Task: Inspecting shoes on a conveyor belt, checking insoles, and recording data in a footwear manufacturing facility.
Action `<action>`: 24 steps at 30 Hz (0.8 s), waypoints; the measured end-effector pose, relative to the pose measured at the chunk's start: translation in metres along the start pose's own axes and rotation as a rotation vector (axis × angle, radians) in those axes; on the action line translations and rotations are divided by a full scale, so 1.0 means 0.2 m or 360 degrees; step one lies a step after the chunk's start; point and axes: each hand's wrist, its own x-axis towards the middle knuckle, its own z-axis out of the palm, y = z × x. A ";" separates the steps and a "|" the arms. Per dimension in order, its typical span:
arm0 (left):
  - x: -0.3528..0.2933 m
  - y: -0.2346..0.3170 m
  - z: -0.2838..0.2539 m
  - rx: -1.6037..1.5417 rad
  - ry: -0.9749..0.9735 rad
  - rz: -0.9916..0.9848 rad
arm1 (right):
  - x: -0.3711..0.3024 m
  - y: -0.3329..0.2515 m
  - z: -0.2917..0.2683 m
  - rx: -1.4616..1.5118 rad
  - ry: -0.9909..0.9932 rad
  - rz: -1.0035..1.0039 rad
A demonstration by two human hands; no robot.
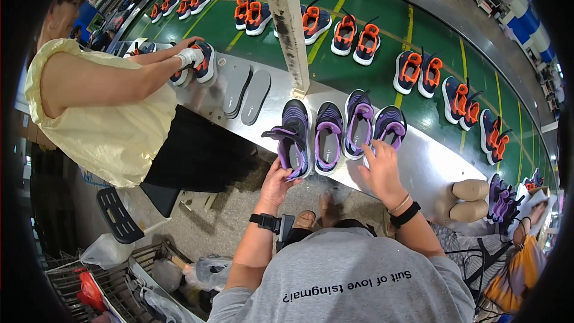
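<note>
Several navy-and-purple sneakers stand in a row on the metal bench (pixel 427 158), toes away from me. My left hand (pixel 277 184) is closed around the heel of the leftmost sneaker (pixel 295 121), whose dark strap sticks out to the left. Beside it stands another purple-lined sneaker (pixel 328 121), untouched. To its right are a third sneaker (pixel 348 113) and the rightmost sneaker (pixel 391 116). My right hand (pixel 382 170) is at the heels of these two, thumb and fingers apart. It hides part of the rightmost heel, and whether it touches either shoe is unclear.
Two grey insoles (pixel 255 98) lie left of the sneakers. A post (pixel 287 30) rises behind them. Orange-lined sneakers (pixel 412 72) stand on the green conveyor (pixel 382 87). A co-worker in a yellow top (pixel 101 119) handles shoes at left. Beige shoe lasts (pixel 469 210) and another person are at right.
</note>
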 end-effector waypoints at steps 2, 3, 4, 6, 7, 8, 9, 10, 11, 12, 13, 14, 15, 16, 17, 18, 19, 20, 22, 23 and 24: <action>-0.02 0.00 0.00 -0.0003 -0.0001 -0.0012 | 0.01 -0.04 -0.01 0.0091 -0.0037 -0.0069; -0.04 0.00 0.00 -0.0003 -0.0005 -0.0022 | 0.02 -0.06 -0.02 0.0094 -0.0047 -0.0081; -0.05 0.01 0.00 -0.0016 0.0009 -0.0019 | 0.02 -0.10 -0.04 0.0196 -0.0110 -0.0127; -0.11 0.01 0.01 -0.0028 0.0038 -0.0015 | 0.03 -0.17 -0.04 0.0297 -0.0194 -0.0191; -0.14 0.01 0.02 -0.0048 0.0057 -0.0010 | 0.03 -0.21 -0.03 0.0504 -0.0265 -0.0222; -0.17 0.02 0.03 -0.0048 0.0074 0.0007 | 0.04 -0.25 -0.03 0.0710 -0.0335 -0.0248; -0.20 0.02 0.04 -0.0050 0.0092 0.0026 | 0.06 -0.29 -0.03 0.0802 -0.0437 -0.0264; -0.23 0.02 0.04 -0.0071 0.0111 0.0034 | 0.07 -0.32 -0.04 0.0801 -0.0459 -0.0285; -0.26 0.02 0.04 -0.0083 0.0080 0.0079 | 0.09 -0.36 -0.03 0.0910 -0.0524 -0.0279; -0.29 0.03 0.04 -0.0095 0.0050 0.0126 | 0.10 -0.39 -0.03 0.1017 -0.0591 -0.0273; -0.32 0.04 0.04 -0.0107 0.0051 0.0158 | 0.12 -0.42 -0.01 0.1016 -0.0601 -0.0356; -0.36 0.04 0.05 -0.0129 0.0078 0.0178 | 0.14 -0.45 -0.01 0.1019 -0.0626 -0.0390; -0.39 0.05 0.06 -0.0151 0.0086 0.0226 | 0.16 -0.48 -0.02 0.1086 -0.0691 -0.0425; -0.42 0.06 0.06 -0.0173 0.0093 0.0275 | 0.17 -0.51 -0.02 0.1153 -0.0758 -0.0461; -0.45 0.07 0.05 -0.0213 0.0128 0.0282 | 0.18 -0.53 -0.01 0.1152 -0.0781 -0.0495; -0.47 0.07 0.04 -0.0233 0.0152 0.0305 | 0.18 -0.55 0.00 0.1170 -0.0753 -0.0558; -0.49 0.07 0.02 -0.0224 0.0164 0.0319 | 0.19 -0.57 0.01 0.1189 -0.0724 -0.0621; -0.51 0.07 0.01 -0.0211 0.0175 0.0329 | 0.19 -0.59 0.02 0.1192 -0.0744 -0.0650; -0.56 0.05 -0.03 -0.0245 0.0225 0.0375 | 0.19 -0.64 0.04 0.1235 -0.0717 -0.0749; -0.58 0.05 -0.04 -0.0262 0.0249 0.0402 | 0.19 -0.65 0.05 0.1236 -0.0733 -0.0772; -0.60 0.05 -0.06 -0.0274 0.0266 0.0416 | 0.19 -0.67 0.06 0.1236 -0.0744 -0.0808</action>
